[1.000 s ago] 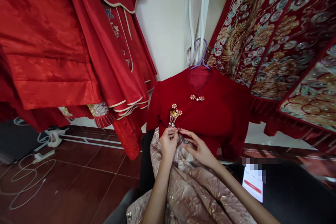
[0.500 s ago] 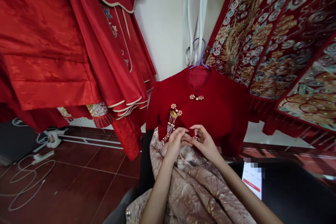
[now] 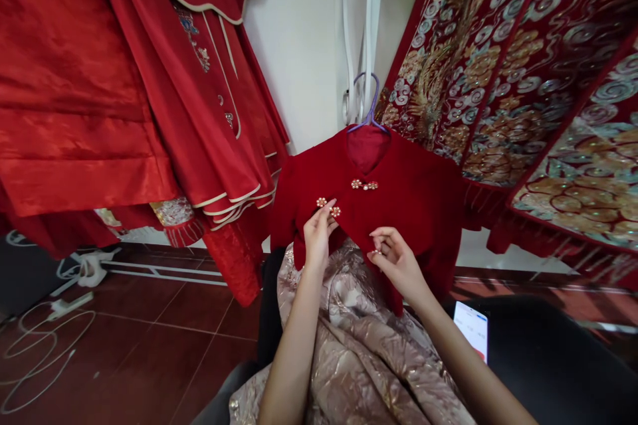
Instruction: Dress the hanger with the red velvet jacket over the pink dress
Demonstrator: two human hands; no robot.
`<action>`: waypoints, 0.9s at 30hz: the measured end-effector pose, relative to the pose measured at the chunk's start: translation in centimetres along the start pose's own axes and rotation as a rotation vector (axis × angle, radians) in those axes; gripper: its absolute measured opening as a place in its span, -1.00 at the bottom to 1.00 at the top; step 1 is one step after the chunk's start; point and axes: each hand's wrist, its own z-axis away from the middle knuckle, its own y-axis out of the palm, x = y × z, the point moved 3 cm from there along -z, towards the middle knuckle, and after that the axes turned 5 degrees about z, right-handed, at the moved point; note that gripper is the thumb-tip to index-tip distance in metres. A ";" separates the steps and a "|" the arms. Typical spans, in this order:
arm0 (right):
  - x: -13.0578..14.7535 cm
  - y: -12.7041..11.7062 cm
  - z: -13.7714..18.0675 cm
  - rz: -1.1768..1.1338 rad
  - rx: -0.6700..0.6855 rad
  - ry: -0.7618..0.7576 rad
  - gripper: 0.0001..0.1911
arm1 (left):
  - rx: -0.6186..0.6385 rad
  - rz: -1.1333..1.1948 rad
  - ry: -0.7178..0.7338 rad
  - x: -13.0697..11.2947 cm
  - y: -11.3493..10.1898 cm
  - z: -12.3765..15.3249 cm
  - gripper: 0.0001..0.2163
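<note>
Our left hand [image 3: 318, 238] is up at the flower clasp [image 3: 327, 206] on the red jacket [image 3: 423, 202], thumb and forefinger pinched on it. The jacket hangs on a purple hanger [image 3: 365, 106], far centre. Our right hand [image 3: 397, 260] is just right and nearer, fingers curled onto a small shiny piece [image 3: 377, 252]; we can't tell what it is. Beige brocade [image 3: 359, 352] lies near, under both arms, with a phone [image 3: 471, 329] to the right.

Single view, from a camera worn on the person's head. It faces forward and down along both forearms. The left hand [image 3: 318, 239] and right hand [image 3: 396, 262] sit close, mid-frame, with the hanging red jacket [image 3: 413, 199] just beyond them. The white wall [image 3: 304, 46] and tiled floor [image 3: 149, 345] lie farther off.
</note>
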 end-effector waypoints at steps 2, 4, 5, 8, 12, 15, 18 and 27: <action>0.0 0.0 0.0 -0.027 0.003 0.006 -0.69 | -0.025 -0.009 0.005 0.0 0.0 0.1 -0.65; 0.0 0.0 0.0 -0.033 0.001 0.005 -0.69 | -0.052 -0.014 0.009 0.1 -0.2 0.1 -0.67; 0.0 -0.1 -0.1 -0.032 -0.001 0.005 -0.69 | -0.060 -0.015 0.014 0.1 -0.3 0.0 -0.68; -0.1 -0.1 -0.1 -0.025 0.004 0.009 -0.69 | -0.078 -0.031 0.029 0.4 -0.6 -0.3 -0.72; -0.2 0.2 0.1 -0.001 0.043 0.008 -0.68 | -0.171 -0.054 0.063 0.6 -0.7 -0.5 -0.73; 0.0 0.2 0.2 0.049 0.075 -0.010 -0.67 | -0.136 -0.095 0.019 0.6 0.2 -0.4 -0.65; 0.4 -0.4 0.1 0.111 0.073 -0.011 -0.76 | -0.001 -0.232 0.032 0.1 1.8 -0.5 -0.66; 2.0 -2.6 -0.5 0.143 -0.008 0.096 -0.91 | 0.408 -1.222 0.633 -3.3 6.3 -2.3 -0.75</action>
